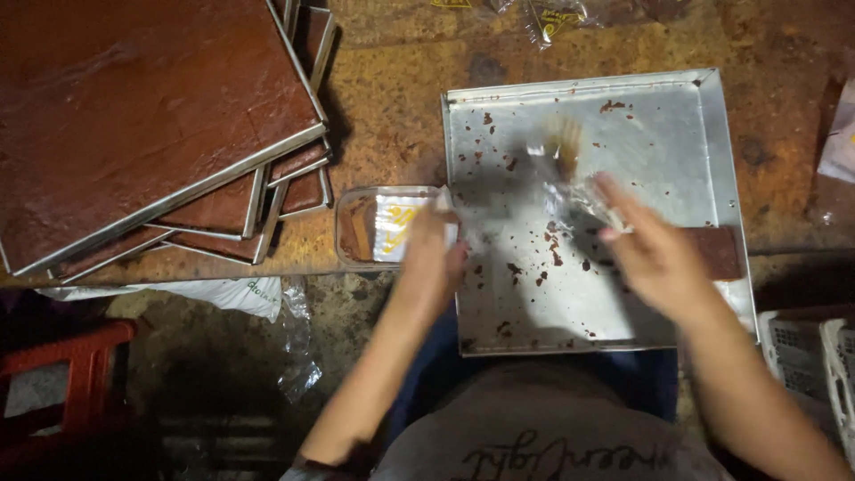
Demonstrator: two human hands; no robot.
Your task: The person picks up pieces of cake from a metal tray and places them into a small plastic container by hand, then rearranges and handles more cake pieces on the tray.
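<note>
Left hand point(434, 254): fingers curled over clear rectangular plastic box point(385, 226), touching its rim.
Right hand point(655, 254): fingers extended, pinching blurred crinkly transparent wrapper point(570, 183).
Beneath: crumb-flecked square metal tray point(677, 116).

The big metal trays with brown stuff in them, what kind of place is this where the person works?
Probably a small sweet-making or packing workshop. Stacked trays hold a brown slab, an emptied metal tray is scattered with crumbs, and the right hand handles a clear wrapper over it.

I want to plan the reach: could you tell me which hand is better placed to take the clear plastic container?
Probably the left hand: it already rests at the clear container, while the right hand holds clear wrap over the metal tray.
</note>
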